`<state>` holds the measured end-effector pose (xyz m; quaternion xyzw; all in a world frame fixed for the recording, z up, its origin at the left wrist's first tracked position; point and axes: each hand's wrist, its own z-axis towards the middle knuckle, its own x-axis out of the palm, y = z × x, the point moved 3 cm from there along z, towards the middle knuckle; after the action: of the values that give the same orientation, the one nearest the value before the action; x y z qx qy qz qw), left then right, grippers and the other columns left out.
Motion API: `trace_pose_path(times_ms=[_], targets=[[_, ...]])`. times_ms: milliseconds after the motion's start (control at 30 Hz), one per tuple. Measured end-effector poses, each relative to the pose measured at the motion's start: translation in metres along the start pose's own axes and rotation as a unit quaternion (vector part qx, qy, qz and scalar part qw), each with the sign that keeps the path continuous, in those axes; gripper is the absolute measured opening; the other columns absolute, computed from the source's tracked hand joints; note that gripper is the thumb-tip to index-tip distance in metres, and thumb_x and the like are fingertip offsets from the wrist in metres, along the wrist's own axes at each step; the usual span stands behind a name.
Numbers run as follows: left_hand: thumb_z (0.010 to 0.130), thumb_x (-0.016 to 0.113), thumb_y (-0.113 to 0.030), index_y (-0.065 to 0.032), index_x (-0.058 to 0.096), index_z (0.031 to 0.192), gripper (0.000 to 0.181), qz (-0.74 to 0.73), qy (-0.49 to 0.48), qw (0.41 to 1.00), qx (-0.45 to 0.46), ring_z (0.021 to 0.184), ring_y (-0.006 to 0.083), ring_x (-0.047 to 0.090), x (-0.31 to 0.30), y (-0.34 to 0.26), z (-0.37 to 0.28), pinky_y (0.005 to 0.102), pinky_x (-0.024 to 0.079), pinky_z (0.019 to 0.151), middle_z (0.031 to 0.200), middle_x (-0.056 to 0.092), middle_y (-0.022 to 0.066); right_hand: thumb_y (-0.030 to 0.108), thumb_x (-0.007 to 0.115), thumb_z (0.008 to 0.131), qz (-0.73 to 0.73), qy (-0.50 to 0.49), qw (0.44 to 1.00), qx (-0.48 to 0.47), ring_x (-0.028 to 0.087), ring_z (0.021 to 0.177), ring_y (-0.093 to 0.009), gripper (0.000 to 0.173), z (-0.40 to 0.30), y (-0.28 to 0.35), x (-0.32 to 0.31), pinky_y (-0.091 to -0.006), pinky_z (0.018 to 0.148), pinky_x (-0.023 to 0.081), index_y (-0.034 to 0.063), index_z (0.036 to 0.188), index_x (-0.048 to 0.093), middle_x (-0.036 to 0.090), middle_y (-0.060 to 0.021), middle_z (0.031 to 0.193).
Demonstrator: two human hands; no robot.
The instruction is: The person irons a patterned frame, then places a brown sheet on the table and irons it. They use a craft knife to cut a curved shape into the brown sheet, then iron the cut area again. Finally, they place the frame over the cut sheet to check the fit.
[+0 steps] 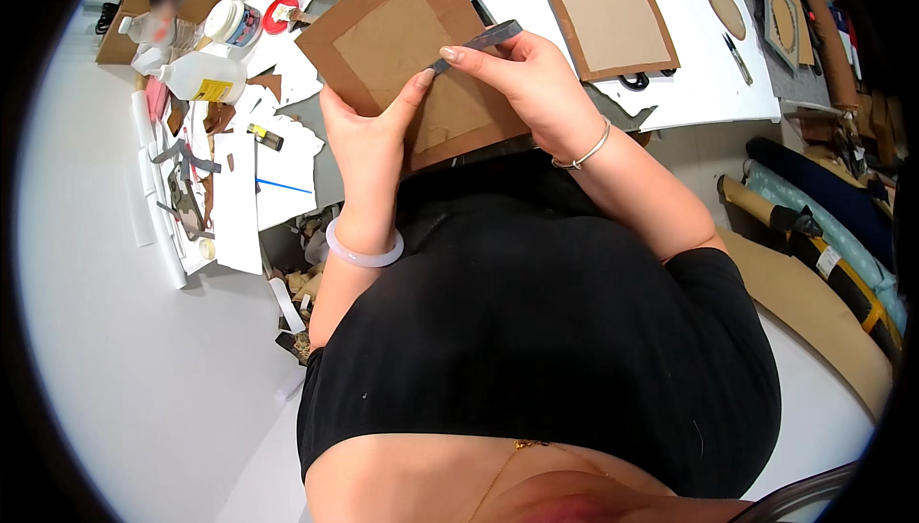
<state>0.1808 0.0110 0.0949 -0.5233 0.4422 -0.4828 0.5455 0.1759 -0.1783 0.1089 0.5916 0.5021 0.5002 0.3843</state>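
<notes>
My left hand (373,121) grips the near left edge of a flat brown panel (391,13), tilted above the table, with a lighter tan sheet in its middle. Its thumb rests on the panel face beside a narrow dark grey strip (492,36). Between thumb and fingers, my right hand (528,85) holds that strip, whose lower end meets the left thumb tip. Behind the right hand, part of a dark object shows at the panel's edge. A second brown-bordered panel (603,13) lies on the white table surface to the right, over black scissor handles (633,81).
At the left stand a white tub (233,23), a plastic jug (204,76) and a brush on a red lid (280,15), near paper scraps and a yellow-and-black cutter (266,137). Oval pieces (724,9) and a pen (737,58) lie right; material rolls (818,200) stand below.
</notes>
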Motion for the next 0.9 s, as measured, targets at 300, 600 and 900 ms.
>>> trace_pose_path(times_ms=[300,600,900], targets=[[0.076,0.095,-0.014,0.0065,0.045,0.125,0.073,0.049,-0.025,0.998,0.011,0.111,0.0236,0.066,0.005,-0.009,0.000,0.0339,0.056,0.094,0.123,0.063,0.0191,0.032,0.078,0.096,0.001,-0.007,1.000,0.030,0.062,0.102,-0.007,0.035,-0.003,-0.002,-0.009,-0.0253,0.093,0.046,0.0011,0.112,0.074,0.073,-0.0015,0.105],[0.076,0.096,-0.013,0.0066,0.045,0.125,0.074,0.060,-0.041,0.997,0.038,0.111,0.0239,0.066,0.006,-0.014,-0.004,0.0344,0.055,0.095,0.123,0.063,0.0185,0.038,0.078,0.095,0.000,-0.014,0.999,-0.036,0.065,0.087,-0.009,0.042,-0.005,-0.008,-0.011,-0.0252,0.080,0.052,-0.0023,0.106,0.076,0.075,-0.0044,0.093],[0.080,0.092,-0.012,0.0056,0.045,0.132,0.073,0.091,-0.056,0.991,0.086,0.119,0.0249,0.062,0.002,-0.019,-0.012,0.0355,0.050,0.103,0.129,0.060,0.0188,0.020,0.078,0.096,0.022,0.000,0.997,-0.073,0.064,0.091,-0.007,0.025,-0.011,-0.004,-0.005,-0.0238,0.083,0.051,0.0008,0.111,0.075,0.074,-0.0013,0.098]])
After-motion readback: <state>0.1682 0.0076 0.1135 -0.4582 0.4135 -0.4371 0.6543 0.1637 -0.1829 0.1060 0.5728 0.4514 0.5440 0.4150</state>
